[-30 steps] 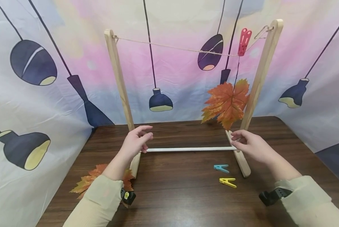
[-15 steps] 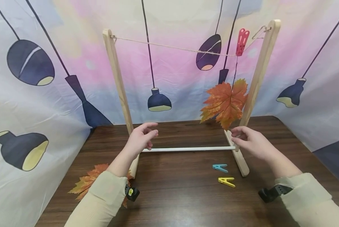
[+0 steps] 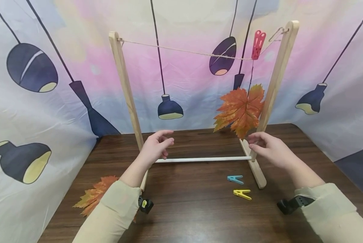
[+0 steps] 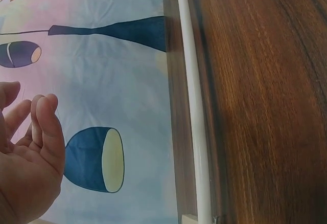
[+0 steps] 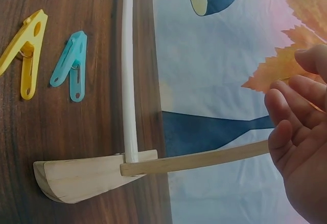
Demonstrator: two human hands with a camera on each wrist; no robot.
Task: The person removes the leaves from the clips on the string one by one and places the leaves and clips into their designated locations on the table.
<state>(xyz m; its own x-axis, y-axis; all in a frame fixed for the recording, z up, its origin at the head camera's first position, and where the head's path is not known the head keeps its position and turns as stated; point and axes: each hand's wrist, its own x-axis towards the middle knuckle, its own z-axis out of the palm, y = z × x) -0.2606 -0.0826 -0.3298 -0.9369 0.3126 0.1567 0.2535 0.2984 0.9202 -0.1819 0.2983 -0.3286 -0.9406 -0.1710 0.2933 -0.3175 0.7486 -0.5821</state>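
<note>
My left hand hovers near the left post of a wooden stand, its fingers loosely bent and holding nothing. Beside the right post, my right hand is also bare, thumb and fingers relaxed, just below a hanging orange leaf. A red clothespin fastens that leaf's stem to the twine strung between the posts. On the table lie a blue clothespin and a yellow clothespin. Another orange leaf rests at the left, partly covered by my left sleeve.
A white rod joins the stand's two feet, low across the dark wooden table. Behind it hangs a cloth backdrop printed with lamps. A metal clip sits at the twine's right end.
My left hand has shifted a little to the right and upward. My right hand has barely moved. The leaves and clothespins stay in place while the head view drifts slightly.
</note>
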